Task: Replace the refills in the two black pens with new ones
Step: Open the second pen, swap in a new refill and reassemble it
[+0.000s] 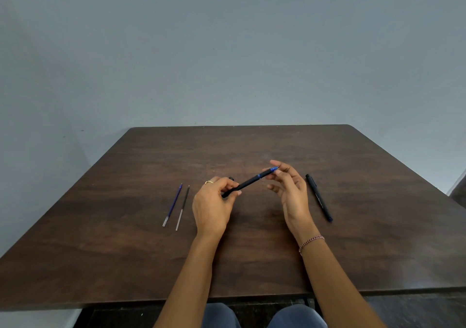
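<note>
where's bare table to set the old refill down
The far half of the table, beyond both hands, is bare. So is the near strip in front of the refills, and the right side past the second pen. Crowded: the middle, where the left hand holds a pen with the right hand at its tip.

Both forearms reach forward; the left hand (214, 204) grips the black pen (248, 183), the right hand (290, 191) with fingers loosely spread at its tip.

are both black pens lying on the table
No: the left hand grips one pen above the table; only the other pen lies on it.
</note>
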Available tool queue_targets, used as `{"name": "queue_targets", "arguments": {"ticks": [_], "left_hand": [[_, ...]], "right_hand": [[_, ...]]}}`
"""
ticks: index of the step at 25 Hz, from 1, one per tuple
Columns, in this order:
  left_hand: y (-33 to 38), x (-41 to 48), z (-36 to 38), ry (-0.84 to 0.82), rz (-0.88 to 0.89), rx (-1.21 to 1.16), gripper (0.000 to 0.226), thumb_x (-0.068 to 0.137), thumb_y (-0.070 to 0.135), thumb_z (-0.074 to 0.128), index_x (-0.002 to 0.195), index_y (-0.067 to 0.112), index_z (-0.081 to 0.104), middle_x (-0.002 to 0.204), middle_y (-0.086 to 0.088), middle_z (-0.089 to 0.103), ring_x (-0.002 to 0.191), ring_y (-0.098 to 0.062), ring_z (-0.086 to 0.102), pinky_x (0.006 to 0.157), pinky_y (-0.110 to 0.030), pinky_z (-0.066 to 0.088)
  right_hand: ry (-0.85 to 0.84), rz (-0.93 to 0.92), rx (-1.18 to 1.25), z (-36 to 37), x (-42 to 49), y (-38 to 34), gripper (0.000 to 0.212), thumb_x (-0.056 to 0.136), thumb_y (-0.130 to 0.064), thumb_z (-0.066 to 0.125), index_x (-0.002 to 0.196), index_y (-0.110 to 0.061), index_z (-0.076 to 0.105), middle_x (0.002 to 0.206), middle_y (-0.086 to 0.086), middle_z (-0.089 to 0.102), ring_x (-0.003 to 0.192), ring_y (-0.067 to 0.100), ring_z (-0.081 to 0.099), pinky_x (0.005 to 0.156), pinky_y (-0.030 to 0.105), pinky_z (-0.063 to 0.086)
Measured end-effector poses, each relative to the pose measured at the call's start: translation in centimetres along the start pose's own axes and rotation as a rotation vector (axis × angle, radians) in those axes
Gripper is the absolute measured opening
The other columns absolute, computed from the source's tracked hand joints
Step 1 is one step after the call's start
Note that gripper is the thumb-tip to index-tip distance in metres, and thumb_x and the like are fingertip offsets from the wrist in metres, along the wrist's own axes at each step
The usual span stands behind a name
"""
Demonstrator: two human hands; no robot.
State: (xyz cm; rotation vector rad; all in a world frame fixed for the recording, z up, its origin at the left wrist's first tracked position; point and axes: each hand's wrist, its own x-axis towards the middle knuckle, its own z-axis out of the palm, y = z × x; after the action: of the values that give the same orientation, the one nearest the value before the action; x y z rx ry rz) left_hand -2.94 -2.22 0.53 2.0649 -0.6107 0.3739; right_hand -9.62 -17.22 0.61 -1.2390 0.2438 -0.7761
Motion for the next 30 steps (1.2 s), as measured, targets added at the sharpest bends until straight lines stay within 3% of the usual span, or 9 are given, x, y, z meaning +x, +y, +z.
{"name": "queue_targets", "arguments": {"ticks": [8, 14, 26, 30], "left_hand": [[-0.07, -0.04, 0.06, 0.011, 0.001, -0.014, 0.017, 0.071, 0.023, 0.080, 0.083, 0.031, 0.071, 0.080, 0.016, 0.063, 0.075, -0.001, 0.059, 0.064, -0.028, 0.052], [-0.15, -0.08, 0.14, 0.007, 0.004, 0.002, 0.017, 0.071, 0.024, 0.080, 0.083, 0.032, 0.070, 0.080, 0.016, 0.063, 0.075, -0.002, 0.059, 0.062, -0.027, 0.051], [-0.29, -0.12, 0.26, 0.001, 0.015, -0.005, 0.018, 0.070, 0.023, 0.080, 0.082, 0.033, 0.070, 0.079, 0.017, 0.063, 0.075, -0.001, 0.059, 0.063, -0.029, 0.052], [-0.31, -0.10, 0.25, -0.002, 0.025, -0.006, 0.018, 0.071, 0.022, 0.080, 0.082, 0.032, 0.070, 0.079, 0.015, 0.062, 0.074, -0.003, 0.059, 0.063, -0.031, 0.053]], "right_hand": [[0.040, -0.043, -0.059, 0.27, 0.01, 0.03, 0.007, 0.087, -0.015, 0.066, 0.091, -0.019, 0.069, 0.082, -0.009, 0.072, 0.079, 0.003, 0.066, 0.065, 0.019, 0.053], [-0.063, -0.065, -0.021, 0.02, -0.11, 0.08, 0.035, 0.090, 0.012, 0.048, 0.104, -0.016, 0.062, 0.097, 0.003, 0.073, 0.098, 0.018, 0.068, 0.078, 0.026, 0.056], [-0.018, -0.064, -0.049, 0.23, -0.20, -0.04, 0.029, 0.083, 0.001, 0.067, 0.099, -0.022, 0.065, 0.090, 0.000, 0.069, 0.088, 0.013, 0.068, 0.071, 0.023, 0.057], [-0.046, -0.063, -0.002, 0.24, -0.25, -0.02, 0.034, 0.083, 0.007, 0.063, 0.105, -0.019, 0.062, 0.095, 0.000, 0.069, 0.091, 0.014, 0.066, 0.074, 0.023, 0.056]]}}
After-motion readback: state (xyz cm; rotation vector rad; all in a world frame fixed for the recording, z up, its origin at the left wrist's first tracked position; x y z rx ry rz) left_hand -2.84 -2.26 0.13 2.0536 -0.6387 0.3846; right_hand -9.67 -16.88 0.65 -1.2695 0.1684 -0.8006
